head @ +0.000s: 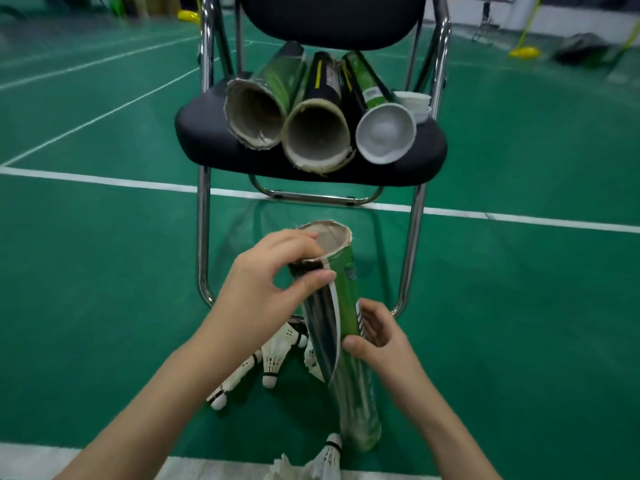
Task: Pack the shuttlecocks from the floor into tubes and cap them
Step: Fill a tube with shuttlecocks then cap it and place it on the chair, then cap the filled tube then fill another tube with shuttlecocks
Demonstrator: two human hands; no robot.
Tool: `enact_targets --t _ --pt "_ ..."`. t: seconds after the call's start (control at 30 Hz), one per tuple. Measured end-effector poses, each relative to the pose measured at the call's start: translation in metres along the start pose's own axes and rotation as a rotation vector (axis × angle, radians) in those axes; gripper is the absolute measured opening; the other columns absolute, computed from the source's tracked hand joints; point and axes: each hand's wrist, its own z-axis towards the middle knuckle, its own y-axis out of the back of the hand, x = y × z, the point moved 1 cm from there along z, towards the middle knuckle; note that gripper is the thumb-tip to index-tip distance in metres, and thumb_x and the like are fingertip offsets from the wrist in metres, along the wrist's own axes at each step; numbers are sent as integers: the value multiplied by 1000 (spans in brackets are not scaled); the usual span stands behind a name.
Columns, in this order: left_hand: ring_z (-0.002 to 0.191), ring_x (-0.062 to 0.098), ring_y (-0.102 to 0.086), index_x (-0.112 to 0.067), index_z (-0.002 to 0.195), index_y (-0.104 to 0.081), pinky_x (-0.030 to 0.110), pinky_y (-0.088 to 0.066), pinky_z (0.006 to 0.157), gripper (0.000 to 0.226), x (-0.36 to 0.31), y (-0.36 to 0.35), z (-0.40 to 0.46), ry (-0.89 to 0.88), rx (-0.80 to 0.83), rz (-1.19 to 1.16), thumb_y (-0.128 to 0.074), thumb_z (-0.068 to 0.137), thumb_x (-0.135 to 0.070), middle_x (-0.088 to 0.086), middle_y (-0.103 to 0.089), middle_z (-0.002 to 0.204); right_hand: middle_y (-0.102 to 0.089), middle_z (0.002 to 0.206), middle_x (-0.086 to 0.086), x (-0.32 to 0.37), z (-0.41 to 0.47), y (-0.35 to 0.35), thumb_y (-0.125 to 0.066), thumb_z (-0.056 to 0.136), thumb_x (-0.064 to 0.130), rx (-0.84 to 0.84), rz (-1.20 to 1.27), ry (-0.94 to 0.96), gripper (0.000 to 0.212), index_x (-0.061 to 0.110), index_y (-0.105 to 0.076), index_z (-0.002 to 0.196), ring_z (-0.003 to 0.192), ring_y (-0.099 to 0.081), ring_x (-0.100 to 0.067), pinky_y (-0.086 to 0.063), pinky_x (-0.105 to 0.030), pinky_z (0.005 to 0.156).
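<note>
Tube (341, 317), upright before the chair (311, 147), we judge light and crushable: our left hand (266, 289) pinches its frayed rim, right hand (377, 337) grips mid-body, shuttlecocks (273, 358) beside it.

My left hand (263, 289): bare, no glove, ring or watch.
My right hand (379, 336): bare too.
My forearms: uncovered, no sleeve in view.

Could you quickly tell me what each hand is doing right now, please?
Left hand: grip pinching the open rim of the green tube.
Right hand: grip holding the same tube lower down.
</note>
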Motion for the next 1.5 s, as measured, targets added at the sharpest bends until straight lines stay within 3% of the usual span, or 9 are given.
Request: enact_targets --t 0.07,0.2,0.37,0.47,0.63,0.77,0.9,1.37,1.5 --pt "107 -3 -57 -9 83 -68 17 -43 94 27 -3 -1 9 7 13 12 -72 75 -34 -8 -65 96 -60 107 20 10 4 8 -82 67 24 23 -76 -46 47 31 -52 103 100 -57 11 -42 -5 80" --pt "102 -19 -52 -6 79 -69 3 -36 89 16 -13 -4 22 54 73 -6 -76 72 -19 0 -67 94 -56 122 15 42 9 34 -81 58 49 172 -396 -76 65 40 -49 113 118 -50 -2 -44 -27 99" --pt "102 1 -60 -10 76 -71 0 -34 88 11 -20 -13 34 134 102 2 -78 71 -16 -2 -67 97 -66 94 10 128 28 74 -69 81 17 -75 -555 170 16 27 -62 92 84 -61 -5 -46 -11 74" --pt "102 14 -62 -11 74 -70 12 -40 89 11 -22 -19 40 180 118 5 -79 71 -17 -3 -64 92 -65 79 8 176 56 88 -65 85 14 -251 -685 356 5 18 -66 83 67 -55 1 -41 -9 64" --pt "104 11 -60 -18 72 -67 15 -40 89 12 -23 -30 48 216 159 -58 -79 73 -20 -7 -62 94 -64 95 -4 218 118 97 -59 88 15 -413 -862 437 6 14 -65 90 86 -57 -17 -46 -31 79" --pt "104 0 -57 -31 67 -61 15 -40 90 19 -18 -35 53 206 181 -96 -77 75 -25 -16 -60 93 -60 113 -6 230 164 102 -56 91 21 -460 -1026 415 18 18 -64 106 104 -54 -24 -44 -34 82" --pt "102 -8 -54 -22 72 -67 6 -36 87 10 -12 -39 57 213 162 -126 -76 76 -25 -17 -61 95 -53 127 -7 231 192 102 -53 93 24 -435 -1250 335 26 19 -61 118 119 -45 -27 -44 -40 84" --pt "101 -3 -55 -19 78 -69 10 -38 89 9 -9 -41 59 205 148 -141 -75 76 -26 -16 -61 96 -55 115 -14 228 217 93 -53 92 14 -443 -1384 297 17 9 -68 99 114 -44 -33 -42 -40 80" --pt "101 -7 -54 -34 72 -63 7 -37 89 15 -12 -40 55 193 152 -168 -76 75 -25 -17 -61 96 -57 117 -11 232 208 94 -54 91 16 -487 -1321 357 17 11 -68 99 112 -48 -30 -42 -37 78"
